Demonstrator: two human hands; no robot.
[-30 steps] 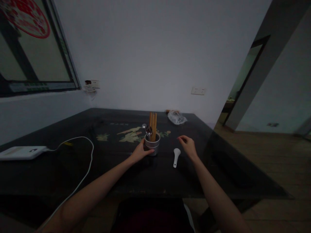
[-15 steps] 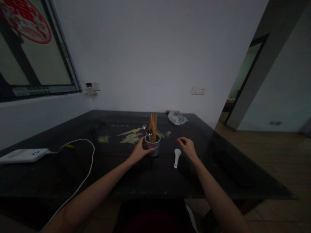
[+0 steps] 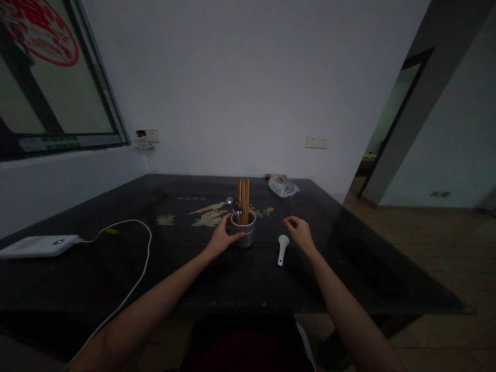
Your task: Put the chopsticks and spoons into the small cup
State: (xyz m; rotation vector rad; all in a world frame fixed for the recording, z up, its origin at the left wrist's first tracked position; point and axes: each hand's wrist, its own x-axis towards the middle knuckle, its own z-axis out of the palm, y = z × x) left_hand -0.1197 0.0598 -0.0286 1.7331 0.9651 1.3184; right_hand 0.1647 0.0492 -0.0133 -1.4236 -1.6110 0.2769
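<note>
My left hand (image 3: 222, 238) is wrapped around the left side of a metal utensil holder (image 3: 245, 239), which stands upright on the dark table. Several wooden chopsticks (image 3: 244, 199) rise out of it, with shiny metal spoons (image 3: 236, 207) leaning at their left. To the right, my right hand (image 3: 299, 232) hovers over the table, thumb and fingertips pinched together; I see nothing between them. Just below and left of that hand lies a white soup spoon (image 3: 282, 250), its handle pointing toward me, and the hand appears apart from it.
A crumpled clear plastic bag (image 3: 282, 186) lies at the table's back edge by the wall. On the left, a white power bank (image 3: 41, 246) trails a white cable (image 3: 146, 253) past my left arm. A dark flat object (image 3: 372, 266) rests at the right.
The view has shifted very slightly. Both hands, the utensil holder and the white spoon keep their places relative to one another.
</note>
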